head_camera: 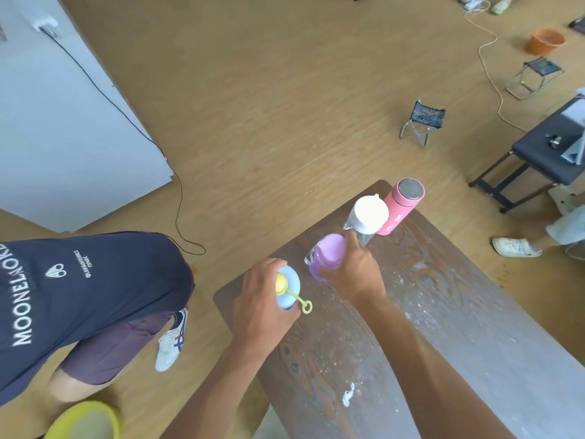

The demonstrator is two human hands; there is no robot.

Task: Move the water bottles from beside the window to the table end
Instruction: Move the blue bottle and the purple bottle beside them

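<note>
Several bottles stand in a row along the far end of a worn wooden table (443, 312). My left hand (259, 302) is wrapped around a light blue bottle (289, 288) with a yellow cap and loop, near the table's left corner. My right hand (351, 267) grips a clear bottle with a purple lid (329, 253) just to the right of it. Further along stand a clear bottle with a white lid (368, 215) and a pink flask (402, 205) with a metal top, both upright and untouched.
A person in a dark T-shirt and shorts (79, 299) stands close at the left. A yellow bowl (85, 421) is at the bottom left. Two small folding stools (425, 117), an orange basket (546, 41), a cable and a dark bench (544, 153) are on the floor beyond.
</note>
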